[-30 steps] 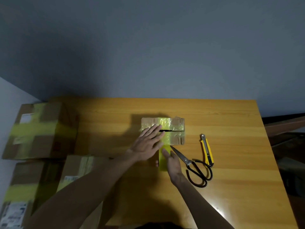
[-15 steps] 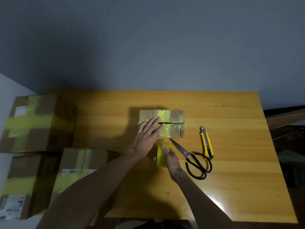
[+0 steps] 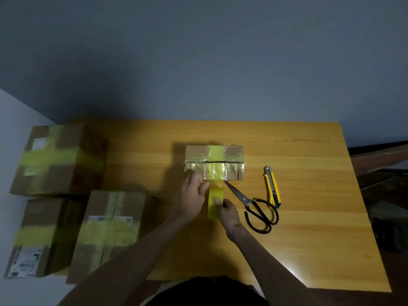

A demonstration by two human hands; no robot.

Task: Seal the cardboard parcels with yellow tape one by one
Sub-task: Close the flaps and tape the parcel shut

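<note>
A small cardboard parcel (image 3: pixel 234 151) lies in the middle of the wooden table (image 3: pixel 309 195), with yellow tape running over its top and a dark slit along its seam. A yellow tape strip (image 3: pixel 214 204) runs from the parcel's near side toward me. My right hand (image 3: pixel 228 215) pinches the tape's near end with the thumb on top. My left hand (image 3: pixel 194 195) lies just in front of the parcel's near left corner, fingers spread and relaxed, beside the strip.
Black-handled scissors (image 3: pixel 251 204) lie right of my right hand, blades pointing at the parcel. A yellow utility knife (image 3: pixel 272 186) lies beyond them. Three larger taped boxes sit at the left: one at the back (image 3: pixel 59 160), two nearer (image 3: pixel 39 235) (image 3: pixel 110 228).
My left hand has slid off the parcel's top toward me and now sits at its near edge. My right hand keeps hold of the tape. The view has shifted slightly.
</note>
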